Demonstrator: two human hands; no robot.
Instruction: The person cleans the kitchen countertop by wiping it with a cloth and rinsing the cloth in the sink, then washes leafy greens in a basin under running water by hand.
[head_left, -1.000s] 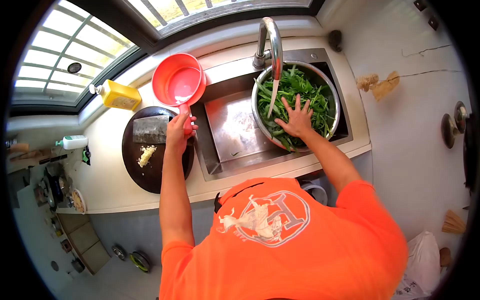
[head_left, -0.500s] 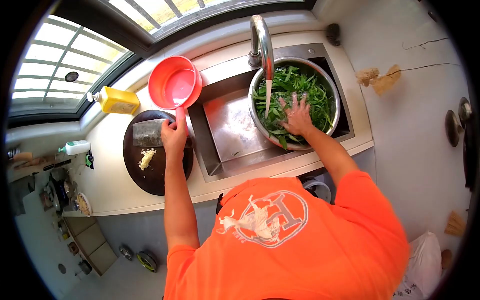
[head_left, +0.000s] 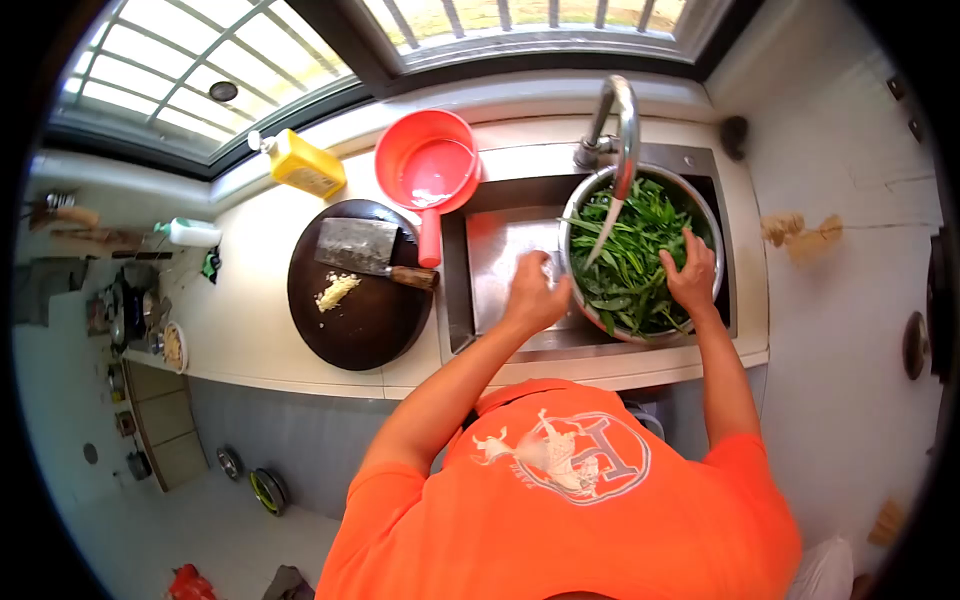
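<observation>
A steel basin [head_left: 714, 232] full of leafy greens [head_left: 640, 250] sits in the right part of the sink, with water running into it from the tap [head_left: 628, 130]. My left hand [head_left: 537, 292] is beside the basin's left wall, thumb apart from the fingers, holding nothing I can see. At the right side of the greens, my right hand [head_left: 692, 272] rests with fingers apart, touching leaves near the rim. Left of the sink, a cleaver [head_left: 358, 245] lies on a round dark chopping board [head_left: 370, 335] near chopped pale bits [head_left: 337, 291].
A red dipper [head_left: 428, 165] stands behind the board, its handle pointing toward me. Yellow [head_left: 305, 165] and white [head_left: 190, 232] bottles stand farther left on the counter. The sink's front edge [head_left: 600, 350] runs before me, and a wall [head_left: 830, 180] rises at the right.
My left hand has left the dipper's handle and moved right to the basin. My right hand has shifted from the middle of the greens to their right side. The view has turned somewhat.
</observation>
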